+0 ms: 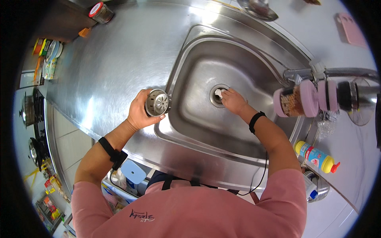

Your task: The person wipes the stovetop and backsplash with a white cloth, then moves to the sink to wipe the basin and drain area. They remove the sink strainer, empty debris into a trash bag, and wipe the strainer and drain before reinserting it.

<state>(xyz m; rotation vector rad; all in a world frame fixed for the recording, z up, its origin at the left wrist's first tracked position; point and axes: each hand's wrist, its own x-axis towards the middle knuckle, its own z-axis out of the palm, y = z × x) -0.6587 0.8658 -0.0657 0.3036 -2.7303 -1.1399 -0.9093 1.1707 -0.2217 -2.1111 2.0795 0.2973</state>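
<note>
My left hand grips a metal sink strainer basket by its side, just left of the sink's rim. The basket is tilted, so its slotted bottom shows inside. Down in the stainless steel sink, my right hand pinches a small white wad, perhaps tissue or cloth, at the round drain opening. The fingers partly cover the wad and the drain's right side.
A tap with a pink filter juts over the sink's right edge. A yellow-capped bottle lies at the right. Steel counter stretches left, with a red-lidded jar far back. A metal bowl sits behind the sink.
</note>
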